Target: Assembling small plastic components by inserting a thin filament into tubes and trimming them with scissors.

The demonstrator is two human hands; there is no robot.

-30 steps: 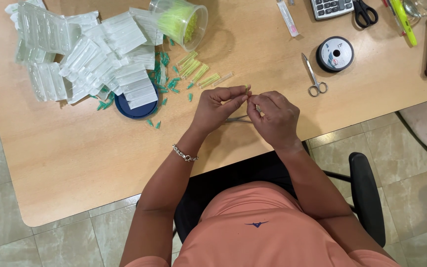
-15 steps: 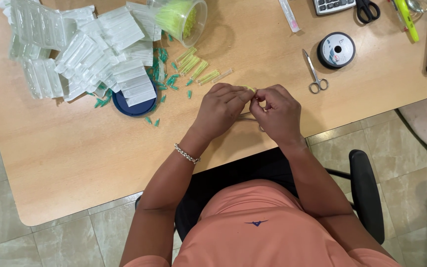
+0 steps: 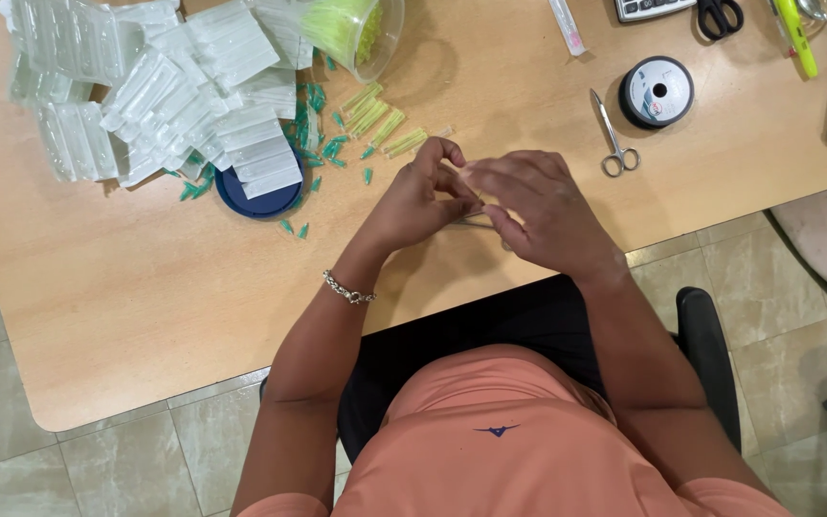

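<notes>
both hands meet mid-desk, left hand [image 3: 423, 196] and right hand [image 3: 538, 206] pinched shut on a thin wire [image 3: 476, 221] lying sideways between them

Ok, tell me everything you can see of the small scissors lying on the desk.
The small scissors look like bare silver metal throughout: two thin blades and two round finger loops. They lie flat on the wooden desk, blades closed and pointing away from the person, loops nearest the desk's edge. Nothing touches them. The black spool sits just to their right, and the right hand works apart from them, nearer the person.
</notes>
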